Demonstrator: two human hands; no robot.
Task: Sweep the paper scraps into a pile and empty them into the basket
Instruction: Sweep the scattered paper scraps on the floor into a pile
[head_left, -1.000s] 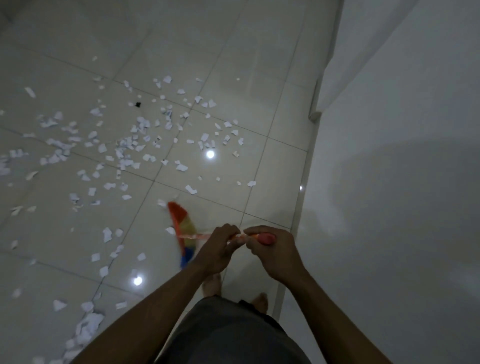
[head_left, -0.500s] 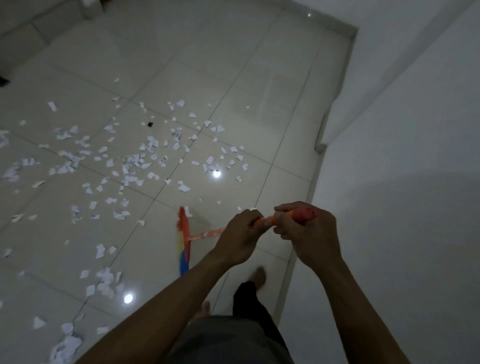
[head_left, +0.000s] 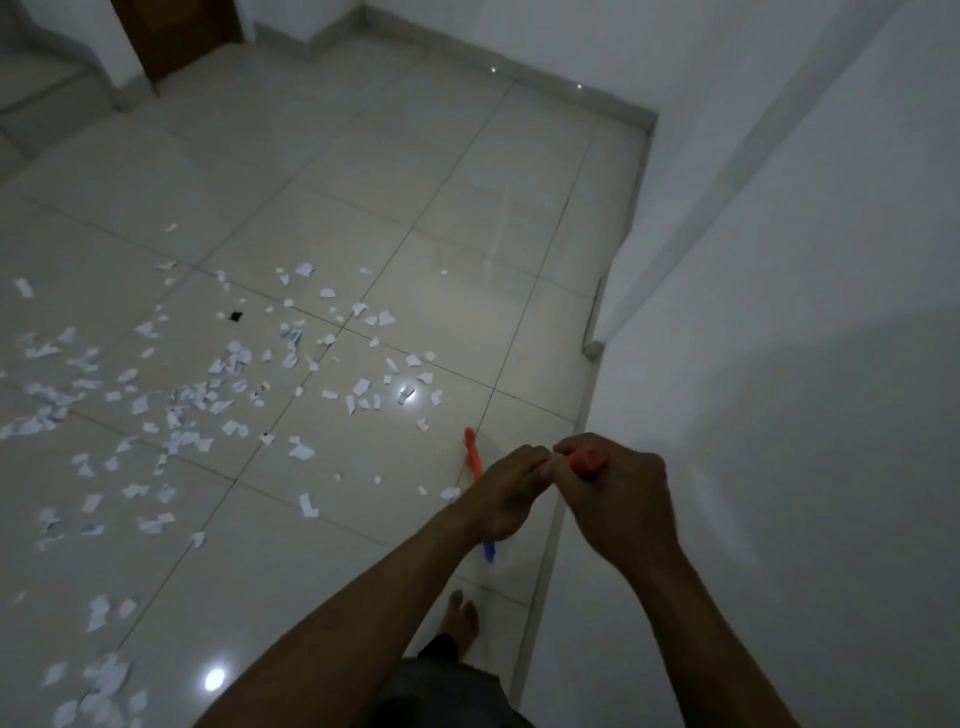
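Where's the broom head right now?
Head view, lower centre-right: the broom head is partly hidden behind the left hand, close to the right-hand wall.

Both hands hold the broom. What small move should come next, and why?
Probably draw the broom head leftward over the floor, pushing the nearest paper scraps toward the denser scatter on the left. The left hand and right hand grip the handle, the head is low beside the wall, and the scraps lie spread out, not piled.
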